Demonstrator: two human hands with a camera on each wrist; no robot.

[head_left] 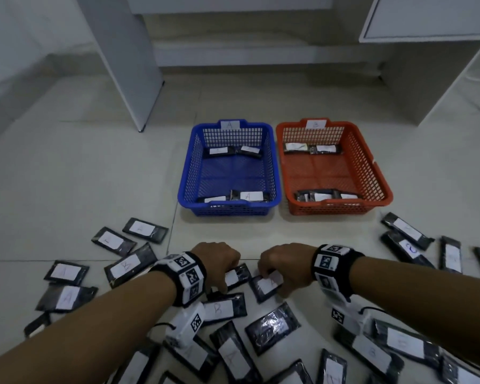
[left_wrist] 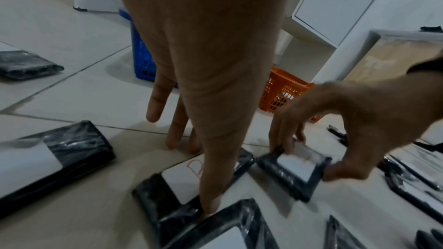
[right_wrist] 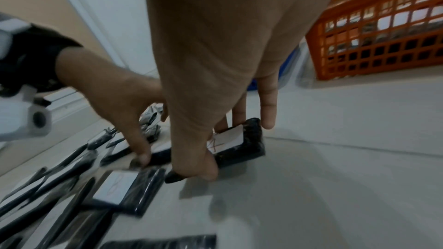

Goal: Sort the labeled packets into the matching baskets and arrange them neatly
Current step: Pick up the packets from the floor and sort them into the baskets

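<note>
hands (head_left: 247, 266): each pinching one packet (head_left: 266, 285) | black, film-wrapped, white label

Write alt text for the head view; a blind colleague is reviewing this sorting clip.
Both hands reach down to dark labeled packets on the tiled floor: left hand on one packet, right hand pinching another. Beyond sit a blue basket tagged A and an orange basket tagged B, each holding a few packets.

Basket A (head_left: 229, 199) left of basket B (head_left: 336, 202); loose packets (head_left: 128, 266) on the floor (head_left: 67, 176) before both.
</note>
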